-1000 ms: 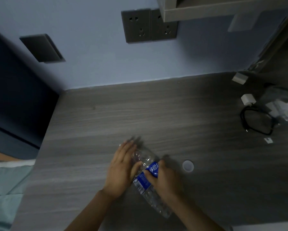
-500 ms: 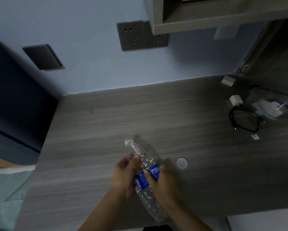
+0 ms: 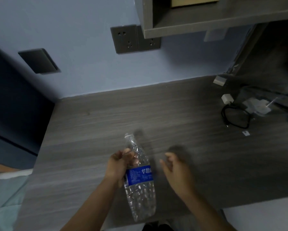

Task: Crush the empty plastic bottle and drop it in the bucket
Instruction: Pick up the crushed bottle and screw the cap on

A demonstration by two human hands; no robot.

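Note:
A clear, crumpled plastic bottle (image 3: 140, 182) with a blue label and no cap is held above the grey wood-grain desk (image 3: 156, 117), its open neck pointing away from me. My left hand (image 3: 119, 165) grips its upper half from the left. Just right of the bottle, my right hand (image 3: 174, 170) is off it, blurred, with fingers spread and nothing in it. The white bottle cap seen earlier is hidden behind my right hand. No bucket is in view.
At the desk's right end lie a coiled black cable (image 3: 236, 117), a white charger plug (image 3: 227, 98) and a clear plastic bag (image 3: 263, 104). A shelf (image 3: 214, 20) overhangs the back right, above wall sockets (image 3: 135, 39). A bed with pale bedding (image 3: 5, 194) sits left.
The bottle was lifted off the desk and stood more upright. My right hand let go of the label and moved right; my left hand alone now holds the bottle.

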